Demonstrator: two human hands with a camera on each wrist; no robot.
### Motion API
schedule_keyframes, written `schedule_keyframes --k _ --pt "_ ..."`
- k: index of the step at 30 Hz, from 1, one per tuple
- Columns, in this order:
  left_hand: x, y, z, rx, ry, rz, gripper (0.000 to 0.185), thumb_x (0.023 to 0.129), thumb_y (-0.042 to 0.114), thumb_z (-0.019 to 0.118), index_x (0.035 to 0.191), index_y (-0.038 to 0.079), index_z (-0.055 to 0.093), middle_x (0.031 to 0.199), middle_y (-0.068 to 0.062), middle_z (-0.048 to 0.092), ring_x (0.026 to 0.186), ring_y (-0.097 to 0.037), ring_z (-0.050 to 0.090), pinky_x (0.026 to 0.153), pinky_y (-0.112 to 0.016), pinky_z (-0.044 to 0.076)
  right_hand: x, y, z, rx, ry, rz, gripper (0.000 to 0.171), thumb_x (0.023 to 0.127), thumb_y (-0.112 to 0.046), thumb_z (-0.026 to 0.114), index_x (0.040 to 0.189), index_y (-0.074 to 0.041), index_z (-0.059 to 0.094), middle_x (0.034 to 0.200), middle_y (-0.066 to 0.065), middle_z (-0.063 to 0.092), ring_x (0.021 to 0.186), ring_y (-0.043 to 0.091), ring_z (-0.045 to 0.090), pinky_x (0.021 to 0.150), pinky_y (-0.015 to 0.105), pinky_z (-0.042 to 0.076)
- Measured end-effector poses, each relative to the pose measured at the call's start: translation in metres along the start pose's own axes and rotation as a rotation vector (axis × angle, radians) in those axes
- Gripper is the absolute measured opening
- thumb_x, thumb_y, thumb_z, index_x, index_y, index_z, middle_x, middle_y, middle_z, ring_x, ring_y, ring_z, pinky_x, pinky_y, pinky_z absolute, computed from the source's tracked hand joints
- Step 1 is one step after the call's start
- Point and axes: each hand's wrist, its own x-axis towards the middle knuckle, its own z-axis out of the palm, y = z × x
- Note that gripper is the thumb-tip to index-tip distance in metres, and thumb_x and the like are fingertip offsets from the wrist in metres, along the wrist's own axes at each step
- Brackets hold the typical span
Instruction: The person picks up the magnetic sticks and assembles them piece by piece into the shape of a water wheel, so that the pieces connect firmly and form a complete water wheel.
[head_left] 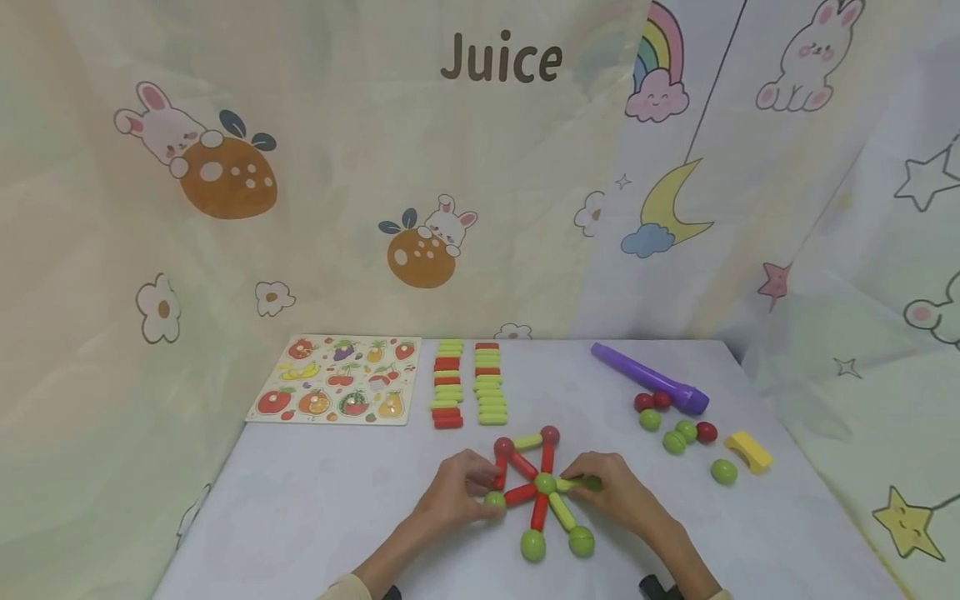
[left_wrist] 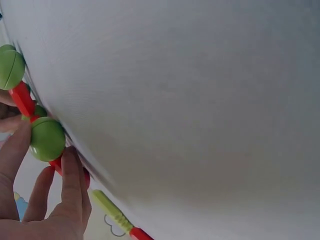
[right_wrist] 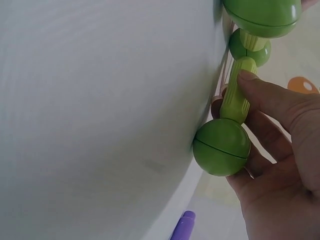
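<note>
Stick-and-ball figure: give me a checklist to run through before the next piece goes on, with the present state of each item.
1. Left hand steadies the figure at its left green ball: ok.
2. Right hand holds the green stick with a ball on its end: ok.
3. Stick joined to the centre ball: cannot tell.
4. Spare sticks stacked behind: ok.
5. Spare balls loose at right: ok.
6. Figure flat on the table: ok.

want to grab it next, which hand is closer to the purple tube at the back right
Right. The right hand works at the right side of the rod-and-ball figure, with the purple tube beyond it to the right. The left hand is across the figure, farther off.
</note>
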Motion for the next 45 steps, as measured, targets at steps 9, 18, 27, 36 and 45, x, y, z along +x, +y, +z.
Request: schedule_keyframes --k 9,18,27,36,45 --pt "0.001 -0.003 0.001 0.039 -0.008 0.044 0.042 0.084 0.013 0.094 0.123 0.007 0.078 0.111 0.001 0.065 0.101 -0.013 0.07 0.089 -0.022 0.06 0.0 0.0 0.001 0.002 0.004 -0.013 0.022 0.089 0.0 0.085 0.107 -0.012 0.082 0.105 -0.001 0.081 0.098 0.014 0.074 0.088 0.033 0.063" --pt "0.008 0.001 -0.006 0.297 -0.129 0.172 0.045 0.092 0.018 0.088 0.135 0.012 0.076 0.109 0.005 0.056 0.093 -0.006 0.056 0.079 -0.021 0.054 0.0 0.0 -0.001 -0.002 -0.001 -0.014 0.021 0.089 -0.002 0.085 0.107 -0.013 0.082 0.106 -0.002 0.081 0.098 0.015 0.075 0.088 0.034 0.063" --pt "0.012 0.009 -0.01 0.373 -0.226 0.121 0.038 0.09 0.018 0.089 0.126 0.015 0.079 0.102 0.008 0.052 0.092 -0.007 0.052 0.078 -0.019 0.049 0.001 0.0 -0.001 -0.002 -0.004 -0.042 0.021 0.09 -0.001 0.084 0.107 -0.012 0.082 0.105 -0.001 0.081 0.098 0.013 0.074 0.088 0.033 0.063" --pt "0.015 0.01 -0.011 0.376 -0.078 0.092 0.053 0.089 0.011 0.089 0.139 0.009 0.071 0.107 0.004 0.065 0.098 -0.012 0.06 0.084 -0.026 0.057 -0.002 0.005 -0.002 0.054 -0.039 0.01 0.02 0.093 -0.01 0.084 0.111 -0.016 0.082 0.107 -0.007 0.081 0.102 0.011 0.075 0.092 0.035 0.063" --pt "0.035 0.009 -0.013 0.397 0.076 0.087 0.036 0.09 0.006 0.087 0.123 0.001 0.076 0.105 -0.004 0.075 0.093 -0.015 0.065 0.085 -0.033 0.061 -0.008 0.005 -0.003 0.131 -0.05 -0.034 0.021 0.093 -0.016 0.085 0.113 -0.012 0.082 0.107 -0.004 0.082 0.103 0.013 0.076 0.093 0.03 0.061"
